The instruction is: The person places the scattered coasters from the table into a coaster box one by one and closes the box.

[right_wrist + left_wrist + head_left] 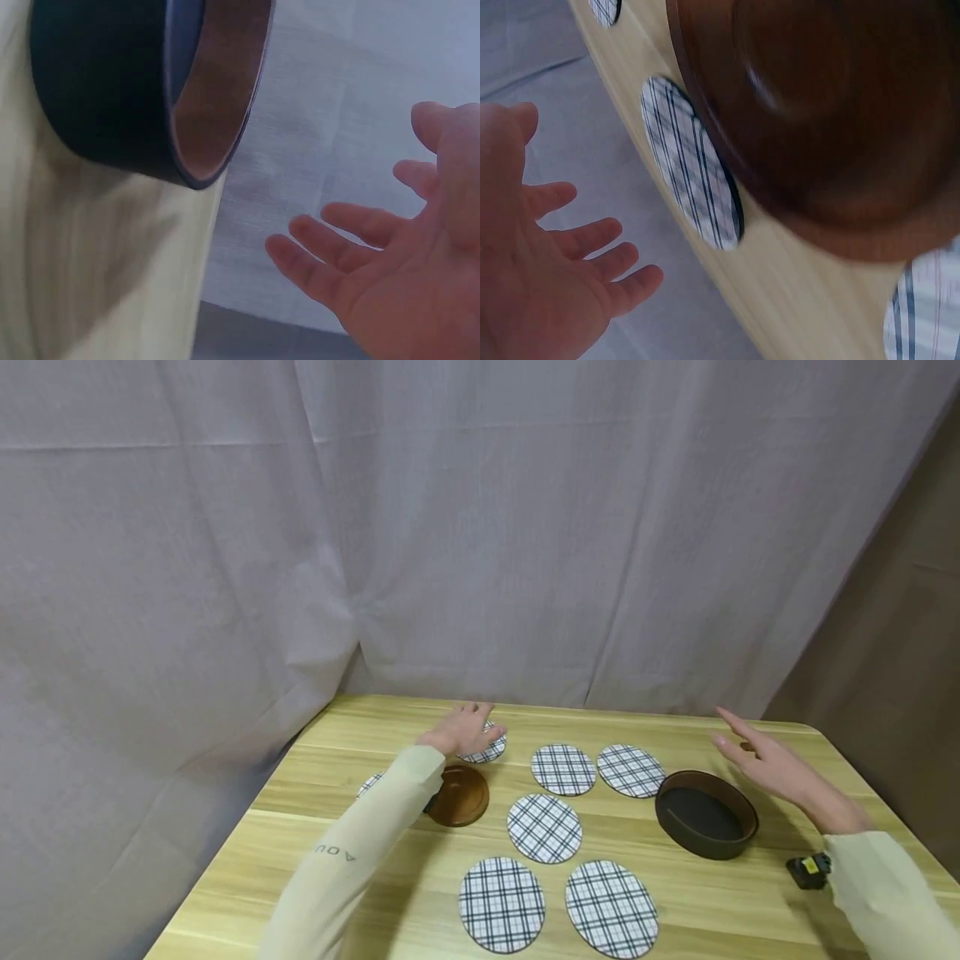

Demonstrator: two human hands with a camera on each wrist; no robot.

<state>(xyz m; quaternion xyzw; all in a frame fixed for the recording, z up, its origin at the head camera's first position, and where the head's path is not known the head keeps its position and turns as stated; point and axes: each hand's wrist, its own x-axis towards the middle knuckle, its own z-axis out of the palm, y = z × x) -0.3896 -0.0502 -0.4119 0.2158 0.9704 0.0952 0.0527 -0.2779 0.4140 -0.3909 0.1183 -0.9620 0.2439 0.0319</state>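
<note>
My left hand [461,729] hovers with fingers spread over a plaid round coaster [489,748] at the back left of the table, holding nothing. Just in front of it is a round brown wooden dish or lid [462,797], partly behind the sleeve. In the left wrist view, the fingers [589,237] are extended, apart from the wooden piece [795,172]. My right hand [772,768], its fingers extended, is above the table behind and right of a round dark open box [708,852]. In the right wrist view, its fingers [311,270] are clear of the box wall [105,97].
More plaid coasters lie flat across the middle: two at the back [563,769], one centrally [544,828], two nearer me [502,905]. Another coaster [369,784] is partly hidden by the left sleeve. A grey curtain [480,543] hangs behind the wooden table [247,868].
</note>
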